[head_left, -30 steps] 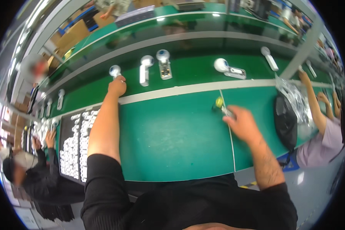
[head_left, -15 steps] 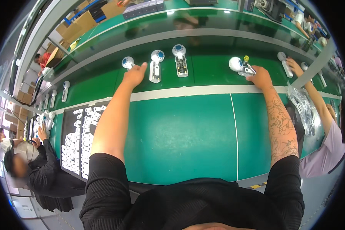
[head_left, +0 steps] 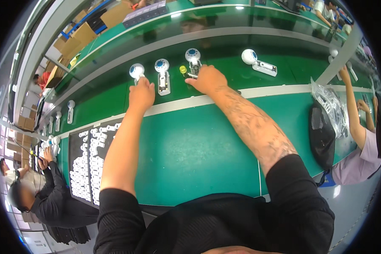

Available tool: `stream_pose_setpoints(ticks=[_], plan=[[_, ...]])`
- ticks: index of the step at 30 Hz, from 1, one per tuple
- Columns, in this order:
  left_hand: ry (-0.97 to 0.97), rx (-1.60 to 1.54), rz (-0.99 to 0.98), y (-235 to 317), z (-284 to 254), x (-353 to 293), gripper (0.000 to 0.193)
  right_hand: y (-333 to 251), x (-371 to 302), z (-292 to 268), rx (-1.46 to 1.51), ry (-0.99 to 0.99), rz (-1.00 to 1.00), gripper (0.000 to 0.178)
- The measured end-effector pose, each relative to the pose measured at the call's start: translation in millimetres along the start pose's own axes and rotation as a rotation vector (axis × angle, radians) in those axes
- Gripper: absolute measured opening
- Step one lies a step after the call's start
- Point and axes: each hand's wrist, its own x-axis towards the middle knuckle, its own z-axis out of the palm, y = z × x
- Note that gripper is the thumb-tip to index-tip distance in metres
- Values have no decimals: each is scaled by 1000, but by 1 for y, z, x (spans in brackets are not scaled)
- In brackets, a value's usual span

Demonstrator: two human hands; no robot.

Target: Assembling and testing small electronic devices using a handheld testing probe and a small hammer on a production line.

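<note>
My left hand [head_left: 142,96] is closed around the lower part of a white round-headed device [head_left: 136,70], hiding most of its handle. Beside it lies a second such device [head_left: 163,80], with a blue ring pattern on its head and its rectangular handle uncovered. My right hand [head_left: 208,79] grips a small tool with a yellow knob end [head_left: 183,69], over the handle of a third device [head_left: 193,54]; the fingers partly hide that handle. Farther right, a fourth device [head_left: 264,67] lies tilted on the green bench, apart from both hands.
A dark tray [head_left: 88,139] of many small white parts lies at left. More white devices [head_left: 70,111] line the bench beyond it. Co-workers sit at left [head_left: 51,190] and right [head_left: 355,152]. A black bag [head_left: 321,135] and clear plastic bags [head_left: 331,106] lie at right, near a metal post [head_left: 340,57].
My right hand has moved left with the yellow-ended tool, from the fourth device to the third. My left hand has closed in on the leftmost device. The view has shifted slightly.
</note>
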Motion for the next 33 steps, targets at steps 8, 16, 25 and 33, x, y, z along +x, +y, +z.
stream_pose_setpoints(ticks=[8,16,25,33], plan=[[-206,-37,32,42,-39,-240,27,20,-57,-30,87,-150,-128,43],[-60,-264,102,45,-65,-286,37,42,-229,-77,60,-212,-172,35],[174,178,-106,-131,-71,-178,33,54,-247,-62,9,-185,-272,41],[170,-196,218,-51,-84,-192,21,52,-271,-95,241,-57,-235,42]])
